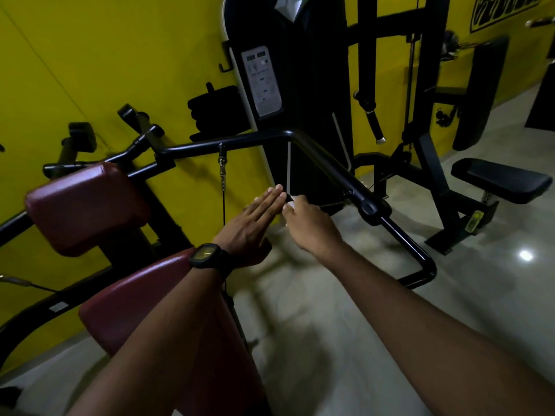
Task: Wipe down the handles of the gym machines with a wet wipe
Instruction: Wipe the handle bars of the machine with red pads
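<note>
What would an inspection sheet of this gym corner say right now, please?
Surface: grey floor, glossy, with one light reflection.
Job's things: wipe, a small white patch in the right hand; black handle bar, untouched.
Clutter: nothing seen.
Hands: left hand flat, fingers straight; right hand pinches the wipe.
Cables: thin cable hangs from the bar.
Surroundings: yellow wall, red pads, black bench.
</note>
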Tool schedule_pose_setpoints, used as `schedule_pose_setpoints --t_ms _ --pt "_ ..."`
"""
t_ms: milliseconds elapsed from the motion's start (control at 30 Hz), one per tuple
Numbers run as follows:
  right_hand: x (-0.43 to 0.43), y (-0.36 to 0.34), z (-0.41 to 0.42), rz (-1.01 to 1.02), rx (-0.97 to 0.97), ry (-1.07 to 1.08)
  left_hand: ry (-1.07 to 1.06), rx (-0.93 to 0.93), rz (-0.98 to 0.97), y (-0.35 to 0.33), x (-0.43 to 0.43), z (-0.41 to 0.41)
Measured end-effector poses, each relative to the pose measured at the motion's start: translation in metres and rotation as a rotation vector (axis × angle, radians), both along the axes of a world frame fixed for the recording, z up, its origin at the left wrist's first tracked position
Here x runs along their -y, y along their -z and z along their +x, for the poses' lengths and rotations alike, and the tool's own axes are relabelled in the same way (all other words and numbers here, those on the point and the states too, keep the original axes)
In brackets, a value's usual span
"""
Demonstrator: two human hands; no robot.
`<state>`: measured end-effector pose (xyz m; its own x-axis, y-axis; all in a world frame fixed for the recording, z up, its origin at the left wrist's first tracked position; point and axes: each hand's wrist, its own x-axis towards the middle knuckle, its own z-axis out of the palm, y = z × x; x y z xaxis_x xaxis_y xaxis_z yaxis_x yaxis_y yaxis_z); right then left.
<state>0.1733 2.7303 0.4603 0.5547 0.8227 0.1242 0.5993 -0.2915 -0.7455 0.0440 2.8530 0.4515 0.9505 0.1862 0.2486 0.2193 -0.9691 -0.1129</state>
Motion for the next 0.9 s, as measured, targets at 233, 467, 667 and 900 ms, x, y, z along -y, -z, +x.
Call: schedule_pose_setpoints --t_ms 233,467,667,900 --pt "0.025 0.039 -0.029 -0.071 0.579 0.247 -0.003 0.014 0.018 0.011 0.002 0.005" --pt "0.029 0.036 -0.023 -0.046 0.507 0.246 0.020 0.062 -0.002 0.015 0.005 0.008" --pt "0.040 0.043 -0.022 0.007 0.378 0.218 0.057 0.105 -0.067 0.016 0.011 0.007" --pt "0.057 0.058 -0.030 -0.039 0.494 0.241 -0.003 0.178 -0.045 0.023 0.016 0.012"
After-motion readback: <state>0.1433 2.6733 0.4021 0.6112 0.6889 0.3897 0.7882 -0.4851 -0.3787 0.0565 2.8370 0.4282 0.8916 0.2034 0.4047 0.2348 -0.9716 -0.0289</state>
